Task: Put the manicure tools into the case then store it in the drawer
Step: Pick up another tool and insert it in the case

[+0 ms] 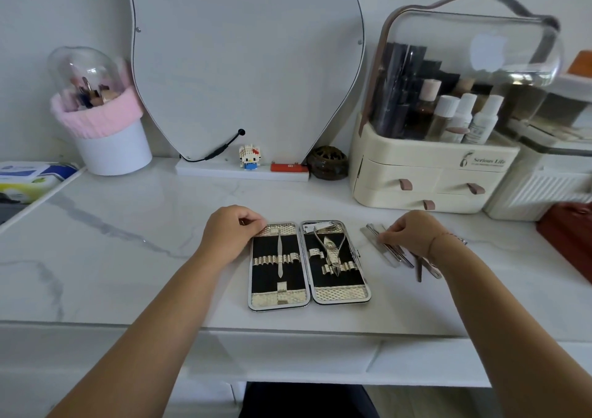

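We see the case (309, 265) lying open and flat on the table (128, 257), its near end close to the table's front edge, with bare marble stretching wide to the left of it. Our left hand (229, 235) rests on the case's far left corner, fingers (253, 222) curled and pressed together against the rim. In the left half one thin tool (280, 254) sits under the loops; in the right half we make out nippers (331, 254) and a clipper (323, 225) at the top. Just right of the case lies a loose pile of tools (395, 256), fanned on the table. Our right hand (411, 233) is on that pile, fingers (386, 236) bent down onto the metal strips; whether they pinch one we cannot tell, since the hand covers much of the pile. Behind it stands a cream organiser (426, 177) with small drawers, leaving a strip of open table between. A mirror (243, 65) leans against the wall behind. A red thing (567, 235) at the right edge is cut off by the frame.
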